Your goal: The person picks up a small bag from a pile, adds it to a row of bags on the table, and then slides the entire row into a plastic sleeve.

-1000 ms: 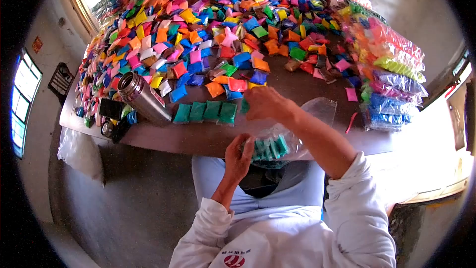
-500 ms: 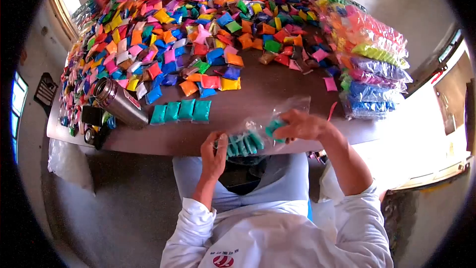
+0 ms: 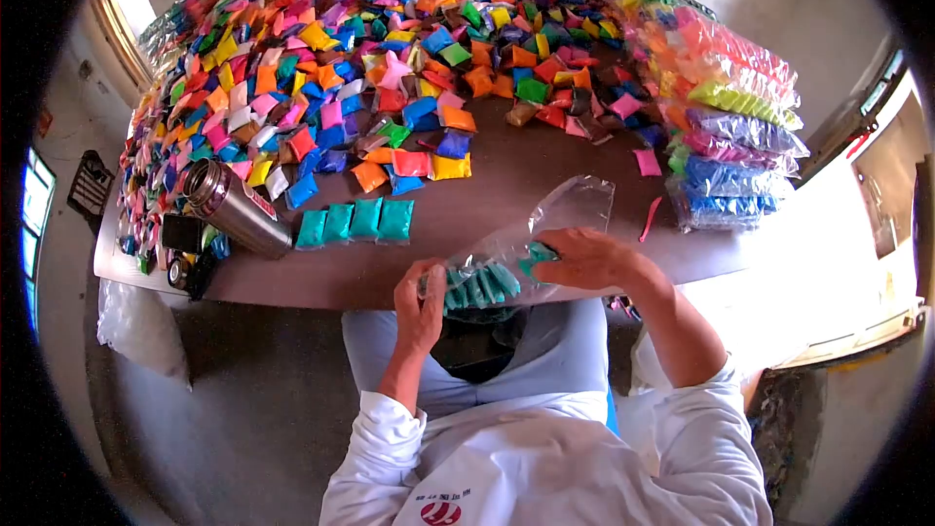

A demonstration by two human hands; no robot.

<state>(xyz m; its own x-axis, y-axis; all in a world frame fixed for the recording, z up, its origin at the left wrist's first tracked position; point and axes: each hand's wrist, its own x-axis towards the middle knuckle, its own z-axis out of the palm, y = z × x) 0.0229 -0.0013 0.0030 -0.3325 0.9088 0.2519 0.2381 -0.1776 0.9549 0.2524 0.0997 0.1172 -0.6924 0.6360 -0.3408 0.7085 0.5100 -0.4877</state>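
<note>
At the table's front edge, my left hand (image 3: 421, 304) is closed on the left end of a clear plastic bag (image 3: 575, 205). Inside that bag several teal packets (image 3: 479, 286) stand in a row, close to my left fingers. My right hand (image 3: 584, 259) is at the bag's mouth on the right, its fingers against another teal packet (image 3: 537, 255); the thumb is partly hidden. Beyond the bag, more teal packets (image 3: 365, 219) lie side by side on the table.
A large heap of colourful packets (image 3: 390, 68) covers the back and left of the table (image 3: 545, 170). Filled clear bags (image 3: 735, 151) are stacked at the right. An open steel flask (image 3: 239, 209) leans at the left, near a dark device (image 3: 183, 234). A red strip (image 3: 651, 219) lies at the right.
My right hand has flattened and turned slightly, pushing the teal packet toward the row in the bag. The bag's open end shows more spread out. My left hand has stayed in place.
</note>
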